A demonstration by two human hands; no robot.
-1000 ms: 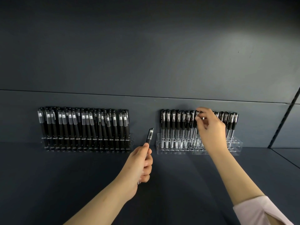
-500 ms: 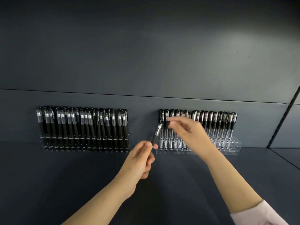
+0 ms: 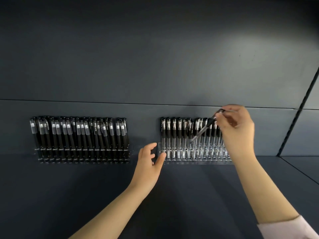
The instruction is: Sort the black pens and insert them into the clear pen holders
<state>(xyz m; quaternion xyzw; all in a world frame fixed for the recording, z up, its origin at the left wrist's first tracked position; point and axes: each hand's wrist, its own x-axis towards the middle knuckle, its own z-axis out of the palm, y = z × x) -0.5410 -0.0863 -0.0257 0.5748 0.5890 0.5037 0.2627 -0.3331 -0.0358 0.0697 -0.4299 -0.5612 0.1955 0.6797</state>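
Observation:
Two clear pen holders stand against the dark back wall of a shelf. The left holder (image 3: 81,150) is packed with several black pens. The right holder (image 3: 174,156) carries a row of several black-capped pens with clear barrels. My right hand (image 3: 237,130) pinches one black pen (image 3: 204,129) by its cap end, tilted with its tip pointing down-left over the middle of the right holder's row. My left hand (image 3: 149,164) is open and holds nothing, its fingertips close to the left end of the right holder.
The dark shelf floor (image 3: 103,195) stretches toward me in front of both holders. A dark upright rail (image 3: 296,114) runs diagonally at the right, with another shelf section beyond it.
The pen passed from my left hand to my right hand. My right hand carried it up and to the right over the right holder, and my left hand opened.

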